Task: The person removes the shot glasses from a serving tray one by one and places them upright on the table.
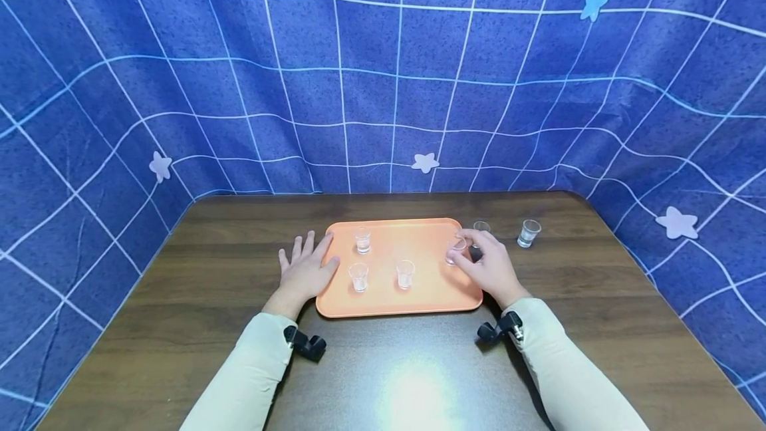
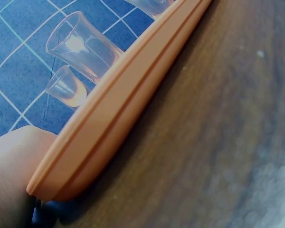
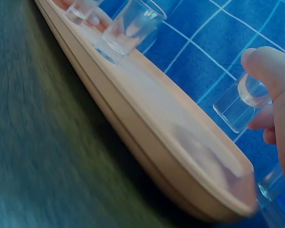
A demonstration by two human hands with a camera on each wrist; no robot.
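My right hand (image 1: 489, 267) pinches a small clear shot glass (image 3: 233, 107) between thumb and fingers. In the right wrist view that glass is tilted above the right end of the orange tray (image 1: 383, 308). On the tray stand three more clear shot glasses: one at the back left (image 1: 362, 241), one at the front left (image 1: 358, 278) and one in the middle (image 1: 405, 275). My left hand (image 1: 302, 275) lies at the tray's left edge with fingers spread and straight, the thumb over the rim.
Right of the tray, a shot glass (image 1: 481, 225) is partly hidden behind my right hand. Farther right another shot glass (image 1: 528, 234) stands on the brown wooden table (image 1: 221, 271). A blue cloth with white lines and stars (image 1: 371, 98) hangs behind the table.
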